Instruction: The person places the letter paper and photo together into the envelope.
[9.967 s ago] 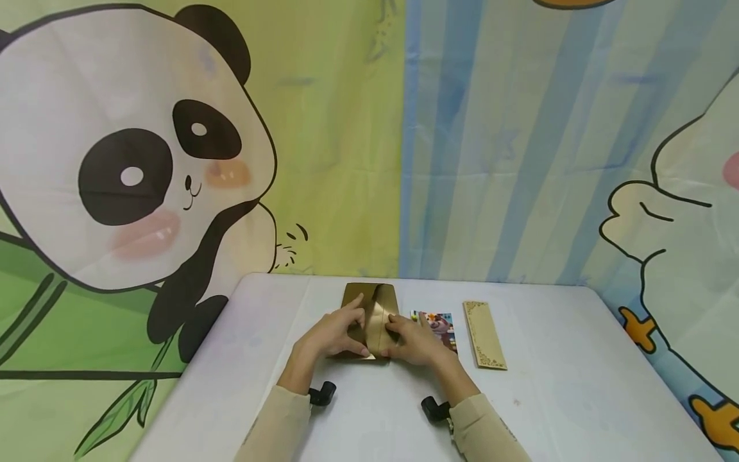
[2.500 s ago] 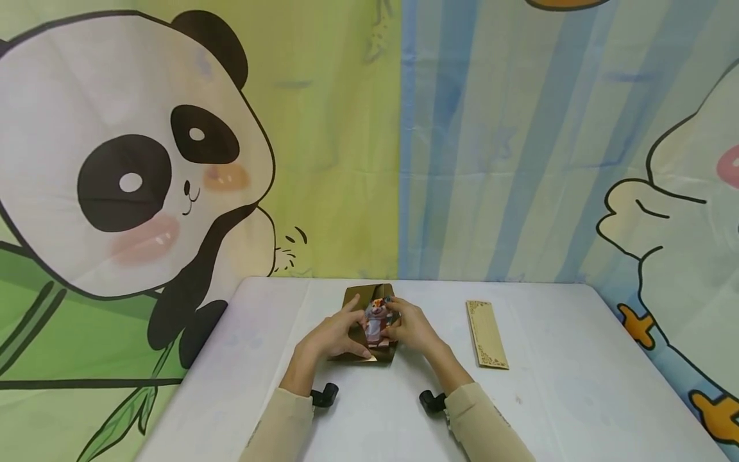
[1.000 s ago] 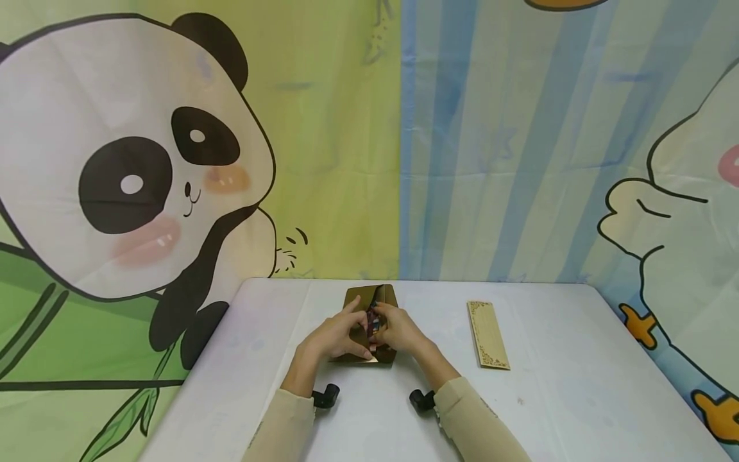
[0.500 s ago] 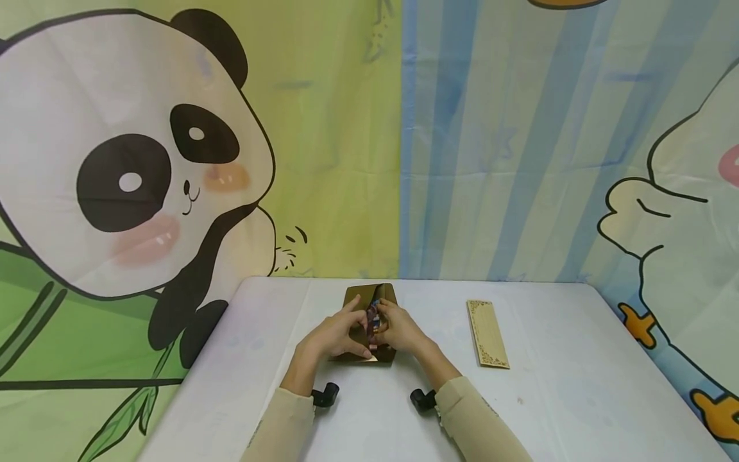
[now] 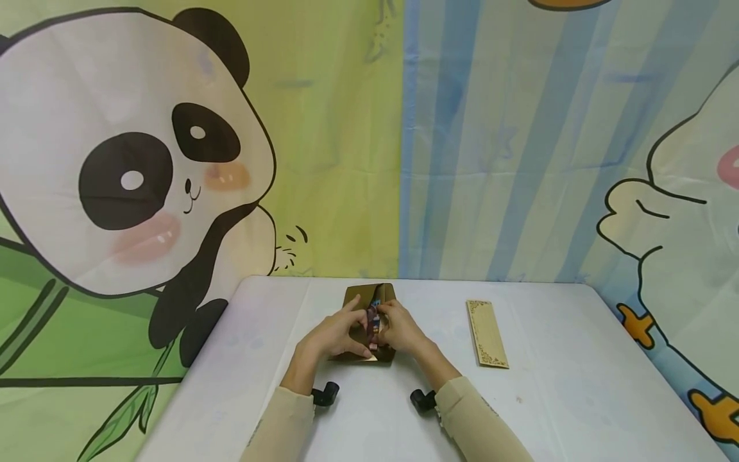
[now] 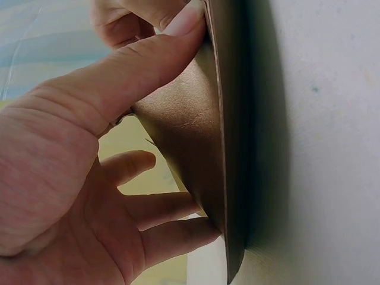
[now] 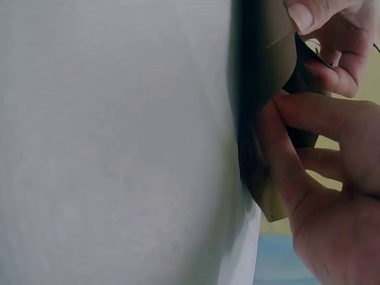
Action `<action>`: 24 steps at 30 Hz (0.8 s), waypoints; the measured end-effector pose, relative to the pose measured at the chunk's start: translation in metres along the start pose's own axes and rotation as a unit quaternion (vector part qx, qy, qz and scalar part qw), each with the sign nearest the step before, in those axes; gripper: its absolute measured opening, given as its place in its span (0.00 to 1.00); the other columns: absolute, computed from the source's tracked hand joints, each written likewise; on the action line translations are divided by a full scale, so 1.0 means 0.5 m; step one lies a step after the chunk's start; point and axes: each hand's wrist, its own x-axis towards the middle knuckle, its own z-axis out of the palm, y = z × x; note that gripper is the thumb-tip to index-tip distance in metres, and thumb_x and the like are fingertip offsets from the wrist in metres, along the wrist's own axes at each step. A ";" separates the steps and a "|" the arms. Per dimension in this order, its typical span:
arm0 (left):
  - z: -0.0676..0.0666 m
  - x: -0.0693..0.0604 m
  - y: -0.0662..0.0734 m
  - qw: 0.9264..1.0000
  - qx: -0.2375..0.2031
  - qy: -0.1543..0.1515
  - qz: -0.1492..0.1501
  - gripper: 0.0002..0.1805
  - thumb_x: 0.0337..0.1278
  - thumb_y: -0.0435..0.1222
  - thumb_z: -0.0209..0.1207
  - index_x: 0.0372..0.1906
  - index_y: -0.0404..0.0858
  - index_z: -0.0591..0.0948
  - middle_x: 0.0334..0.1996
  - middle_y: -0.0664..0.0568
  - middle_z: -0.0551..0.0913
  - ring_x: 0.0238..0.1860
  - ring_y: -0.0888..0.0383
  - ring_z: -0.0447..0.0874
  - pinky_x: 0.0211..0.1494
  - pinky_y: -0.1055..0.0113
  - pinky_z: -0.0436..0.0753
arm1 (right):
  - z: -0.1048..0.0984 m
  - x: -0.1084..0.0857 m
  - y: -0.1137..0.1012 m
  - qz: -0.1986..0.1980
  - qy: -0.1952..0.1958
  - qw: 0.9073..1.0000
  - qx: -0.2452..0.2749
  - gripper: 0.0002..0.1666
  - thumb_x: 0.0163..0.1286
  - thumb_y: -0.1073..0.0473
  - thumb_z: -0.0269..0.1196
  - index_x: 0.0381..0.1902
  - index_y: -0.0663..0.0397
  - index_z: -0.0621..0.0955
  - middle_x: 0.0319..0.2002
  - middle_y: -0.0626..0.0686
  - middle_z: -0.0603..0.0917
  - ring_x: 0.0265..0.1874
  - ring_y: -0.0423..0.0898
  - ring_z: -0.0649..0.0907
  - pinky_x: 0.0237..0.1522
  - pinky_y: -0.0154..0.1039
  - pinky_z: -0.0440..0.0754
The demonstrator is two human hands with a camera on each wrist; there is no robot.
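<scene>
A brown-gold envelope lies on the white table with its mouth spread. My left hand holds the mouth's left side; in the left wrist view, its thumb presses the brown paper and the other fingers stay behind it. My right hand pinches a small colourful picture card at the mouth, the card seeming partly inside. In the right wrist view, right fingers reach into the gap beside the envelope's flap. Fingers and paper hide much of the card.
A folded beige card with ornate brown corners lies to the right of the envelope on the white table. Behind the table's far edge hangs a printed curtain with a large panda.
The picture card lay right of the envelope at first. My right hand then brought it over the envelope and into the mouth. In the last second the right hand shifts only slightly; the left stays.
</scene>
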 end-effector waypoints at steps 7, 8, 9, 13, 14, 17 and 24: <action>-0.002 0.001 0.004 1.000 -0.004 0.000 -0.005 0.23 0.40 0.51 0.82 0.38 0.56 0.79 0.85 0.42 0.48 0.75 0.29 0.66 0.69 0.34 0.71 | -0.002 0.000 0.001 -0.020 0.002 1.000 -0.012 0.38 0.49 0.74 0.74 0.62 0.71 0.79 0.54 0.64 0.83 0.53 0.60 0.83 0.55 0.52 0.82; -0.002 0.001 0.004 1.000 -0.004 0.000 -0.004 0.23 0.40 0.51 0.82 0.38 0.56 0.79 0.85 0.42 0.48 0.75 0.29 0.66 0.69 0.34 0.71 | -0.002 0.000 0.001 -0.022 0.001 1.000 -0.012 0.38 0.49 0.75 0.73 0.63 0.71 0.79 0.55 0.65 0.83 0.54 0.60 0.83 0.54 0.52 0.82; -0.003 0.001 0.005 1.000 -0.004 0.001 -0.005 0.23 0.40 0.51 0.82 0.38 0.56 0.79 0.85 0.42 0.48 0.75 0.29 0.66 0.69 0.34 0.71 | -0.003 0.000 0.001 -0.023 0.001 1.000 -0.013 0.39 0.49 0.76 0.71 0.63 0.72 0.79 0.55 0.65 0.83 0.55 0.60 0.83 0.55 0.52 0.82; -0.004 0.001 0.006 1.000 -0.005 0.003 -0.004 0.23 0.40 0.50 0.82 0.38 0.55 0.79 0.85 0.42 0.48 0.74 0.28 0.66 0.69 0.33 0.71 | -0.004 0.002 0.001 -0.014 0.003 1.000 -0.007 0.41 0.49 0.73 0.75 0.64 0.72 0.78 0.58 0.65 0.81 0.58 0.61 0.82 0.58 0.53 0.81; -0.004 0.001 0.005 1.000 -0.006 0.003 -0.004 0.23 0.40 0.50 0.82 0.38 0.55 0.79 0.85 0.41 0.48 0.74 0.28 0.66 0.68 0.33 0.71 | -0.003 0.001 0.001 -0.010 0.004 1.000 -0.006 0.42 0.49 0.71 0.76 0.64 0.72 0.78 0.59 0.65 0.80 0.58 0.61 0.81 0.59 0.53 0.81; -0.003 -0.001 0.005 1.000 -0.010 0.001 -0.002 0.23 0.41 0.50 0.82 0.38 0.55 0.79 0.85 0.41 0.47 0.74 0.28 0.67 0.68 0.33 0.72 | -0.003 0.001 0.003 -0.011 0.005 1.000 -0.006 0.42 0.48 0.69 0.79 0.63 0.72 0.79 0.58 0.65 0.81 0.58 0.61 0.81 0.59 0.54 0.81; 0.000 -0.002 0.003 1.000 -0.009 0.001 0.000 0.22 0.41 0.51 0.82 0.37 0.56 0.79 0.85 0.42 0.46 0.74 0.28 0.66 0.69 0.33 0.71 | -0.010 -0.006 0.001 -0.033 0.000 0.999 -0.022 0.33 0.53 0.69 0.77 0.59 0.70 0.82 0.60 0.65 0.83 0.62 0.65 0.81 0.64 0.58 0.78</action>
